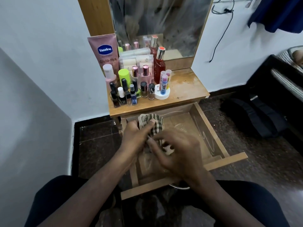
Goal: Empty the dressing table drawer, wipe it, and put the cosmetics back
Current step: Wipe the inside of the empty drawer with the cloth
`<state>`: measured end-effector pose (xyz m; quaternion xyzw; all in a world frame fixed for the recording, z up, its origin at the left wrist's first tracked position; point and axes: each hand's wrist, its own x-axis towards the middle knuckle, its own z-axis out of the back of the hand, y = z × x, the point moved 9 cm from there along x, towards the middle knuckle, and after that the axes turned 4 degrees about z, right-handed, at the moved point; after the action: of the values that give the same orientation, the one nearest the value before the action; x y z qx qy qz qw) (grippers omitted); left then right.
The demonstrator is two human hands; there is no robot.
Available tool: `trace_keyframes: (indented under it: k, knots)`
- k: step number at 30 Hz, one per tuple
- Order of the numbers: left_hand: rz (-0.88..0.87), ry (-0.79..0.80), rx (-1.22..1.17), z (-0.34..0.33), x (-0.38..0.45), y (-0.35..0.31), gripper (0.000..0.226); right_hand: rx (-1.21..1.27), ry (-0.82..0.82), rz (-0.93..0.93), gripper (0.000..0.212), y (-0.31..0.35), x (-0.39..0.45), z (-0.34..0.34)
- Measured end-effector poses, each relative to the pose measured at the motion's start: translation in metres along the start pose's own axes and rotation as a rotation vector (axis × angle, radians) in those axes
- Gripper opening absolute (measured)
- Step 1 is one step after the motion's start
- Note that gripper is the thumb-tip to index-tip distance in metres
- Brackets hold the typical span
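The wooden drawer [211,136] is pulled out below the dressing table top [185,89], and its dusty bottom holds no cosmetics. Over the drawer's left half, my left hand [136,136] grips a striped brown and beige cloth [155,123]. My right hand [178,153] is blurred; its fingers pinch the cloth's lower part. Several cosmetics stand on the left of the table top: a pink Vaseline tube [105,51], nail polish bottles [127,95], perfume bottles [146,76], a red bottle [159,66] and lip balm sticks in a white holder [164,90].
A mirror [160,22] rises behind the table. A wall corner stands close on the left. A black bag [252,118] lies on the dark floor to the right, beside a bed with striped bedding [285,74]. A black cable [221,30] hangs on the wall.
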<state>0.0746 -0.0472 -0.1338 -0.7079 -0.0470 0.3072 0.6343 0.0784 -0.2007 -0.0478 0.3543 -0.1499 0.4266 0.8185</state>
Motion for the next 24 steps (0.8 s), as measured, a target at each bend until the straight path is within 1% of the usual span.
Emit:
trace_keyframes:
  k: [1,2,3,4,5,6,7,8,9,10,11,12,14,15,16,17,18,19,20,21,23,24]
  knots:
    - [-0.082,-0.029,0.114,0.004,0.0,-0.01,0.021,0.109,-0.131,-0.167,0.018,-0.02,-0.001,0.013]
    - [-0.177,-0.062,0.271,0.006,-0.001,-0.021,0.021,0.234,-0.211,-0.393,0.022,-0.046,-0.005,0.018]
    - [-0.273,-0.087,0.434,0.004,-0.003,-0.03,0.025,0.415,-0.224,-0.636,0.031,-0.07,-0.013,0.01]
    - [-0.363,-0.096,0.566,-0.002,-0.007,-0.038,0.028,0.664,-0.186,-0.862,0.044,-0.083,-0.022,-0.008]
    - [-0.437,-0.07,0.664,-0.014,-0.013,-0.043,0.03,0.956,-0.132,-1.045,0.057,-0.088,-0.031,-0.03]
    - [-0.5,-0.008,0.737,-0.03,-0.021,-0.043,0.03,1.233,-0.091,-1.171,0.064,-0.082,-0.037,-0.049]
    - [-0.567,0.071,0.818,-0.048,-0.032,-0.042,0.029,1.428,-0.081,-1.256,0.064,-0.074,-0.04,-0.06]
    - [-0.638,0.14,0.881,-0.063,-0.044,-0.04,0.026,1.538,-0.094,-1.312,0.058,-0.068,-0.042,-0.066]
    - [-0.697,0.192,0.915,-0.073,-0.053,-0.037,0.027,1.556,-0.117,-1.371,0.046,-0.067,-0.044,-0.069]
    - [-0.714,0.213,0.9,-0.074,-0.057,-0.037,0.032,1.527,-0.144,-1.43,0.036,-0.069,-0.047,-0.07]
    - [-0.678,0.21,0.842,-0.067,-0.054,-0.037,0.036,1.462,-0.183,-1.484,0.028,-0.075,-0.051,-0.068]
    - [-0.623,0.175,0.782,-0.053,-0.045,-0.038,0.039,1.41,-0.226,-1.508,0.023,-0.081,-0.053,-0.064]
    - [-0.576,0.045,0.758,-0.02,-0.021,-0.043,0.035,1.313,-0.313,-1.454,0.015,-0.102,-0.054,-0.049]
    - [-0.597,-0.026,0.774,-0.004,-0.011,-0.047,0.033,1.199,-0.353,-1.389,0.017,-0.115,-0.055,-0.036]
    - [-0.636,-0.082,0.773,0.01,-0.003,-0.051,0.033,1.016,-0.327,-1.285,0.023,-0.125,-0.054,-0.02]
    - [-0.679,-0.125,0.754,0.02,0.002,-0.056,0.034,0.762,-0.234,-1.143,0.027,-0.127,-0.048,-0.005]
    - [-0.705,-0.149,0.723,0.028,0.008,-0.058,0.035,0.496,-0.139,-0.972,0.027,-0.122,-0.037,0.008]
    - [-0.72,-0.155,0.689,0.033,0.011,-0.058,0.036,0.289,-0.056,-0.785,0.022,-0.109,-0.025,0.013]
    - [-0.725,-0.148,0.669,0.034,0.013,-0.057,0.036,0.184,0.055,-0.641,0.029,-0.095,-0.018,0.005]
    - [-0.724,-0.128,0.661,0.032,0.015,-0.054,0.037,0.133,0.212,-0.535,0.039,-0.085,-0.017,-0.014]
    - [-0.709,-0.065,0.645,0.024,0.017,-0.044,0.038,0.015,0.651,-0.394,0.076,-0.072,-0.032,-0.064]
    - [-0.706,-0.04,0.638,0.019,0.018,-0.04,0.038,-0.041,0.79,-0.363,0.089,-0.07,-0.041,-0.078]
